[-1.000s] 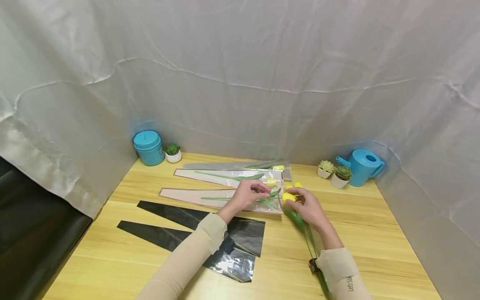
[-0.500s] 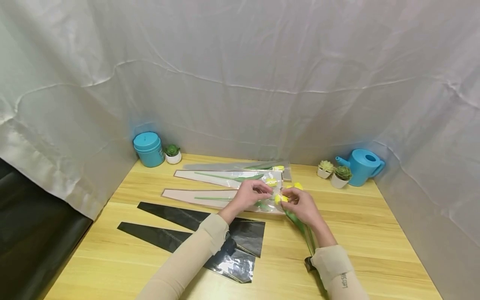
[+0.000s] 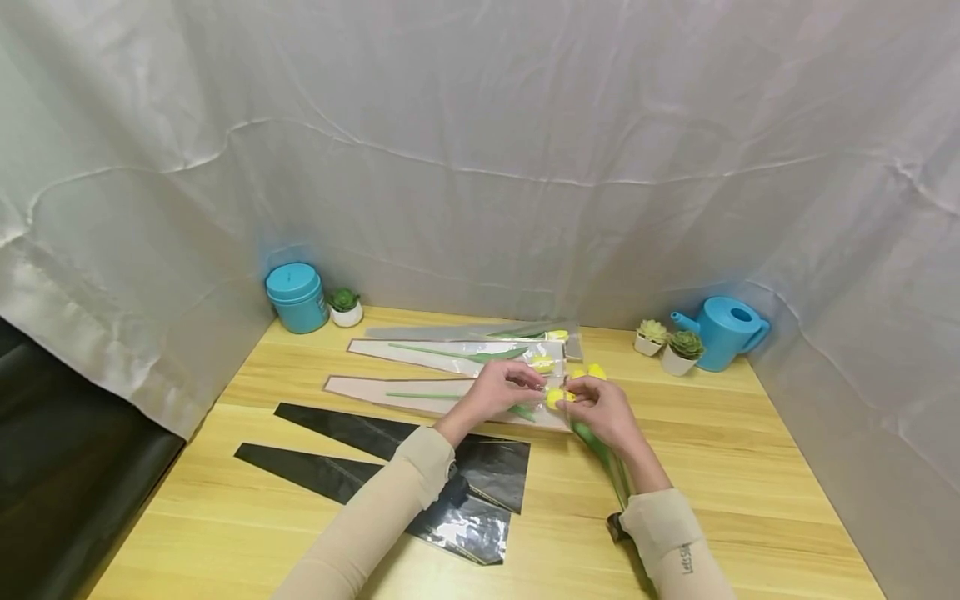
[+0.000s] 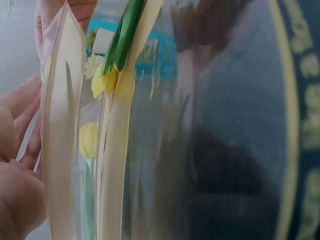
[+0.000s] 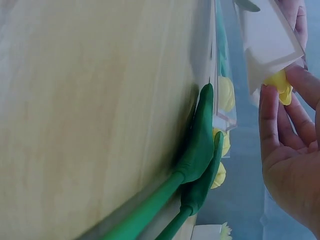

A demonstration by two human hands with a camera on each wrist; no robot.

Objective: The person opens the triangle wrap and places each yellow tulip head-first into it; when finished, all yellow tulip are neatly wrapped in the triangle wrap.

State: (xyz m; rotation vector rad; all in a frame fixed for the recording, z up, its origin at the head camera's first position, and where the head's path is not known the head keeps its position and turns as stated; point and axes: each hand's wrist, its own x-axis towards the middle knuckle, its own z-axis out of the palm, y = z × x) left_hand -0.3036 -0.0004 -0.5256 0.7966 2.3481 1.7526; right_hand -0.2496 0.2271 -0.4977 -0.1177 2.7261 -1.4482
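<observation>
In the head view, my left hand pinches the open end of a pale pink-edged flower sleeve. A yellow tulip lies with its green stem inside this sleeve and its head at the mouth. My right hand pinches that tulip's head, facing the left hand. The right wrist view shows the fingers around the yellow petals, just under the sleeve's lifted edge. Loose yellow tulips lie beneath the right hand, their green stems running toward the right sleeve.
Behind, a white sleeve and a grey sleeve each hold a tulip. Two black sleeves lie in front, partly under the left arm. A blue canister, small potted succulents and a blue watering can stand at the back.
My right hand has moved left with the tulip, and its head has gone from beyond the sleeve's end to the mouth. The stem reaches further left inside. My left hand stays nearly still.
</observation>
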